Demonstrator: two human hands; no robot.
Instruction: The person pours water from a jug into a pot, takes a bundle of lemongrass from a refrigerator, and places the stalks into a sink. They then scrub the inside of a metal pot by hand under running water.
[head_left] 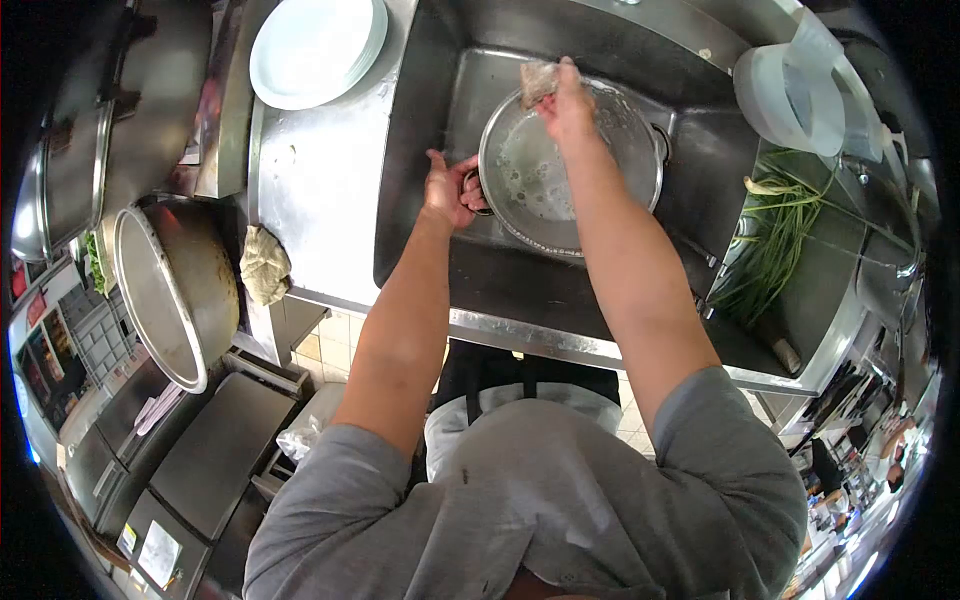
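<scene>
A round steel pot [540, 185] with soapy water inside lies in the steel sink [420, 120]. My left hand [447, 188] grips the pot's handle on its left rim. My right hand [568, 105] reaches over the pot's far rim and is closed on a scrubbing sponge [537, 80], pressing it against the pot's edge.
A stack of white plates [318, 45] sits on the counter left of the sink. A crumpled cloth [264, 264] lies at the counter's corner. A large metal wok [175, 280] stands at the left. Green stalks [775, 245] and a plastic jug [790, 90] are right of the sink.
</scene>
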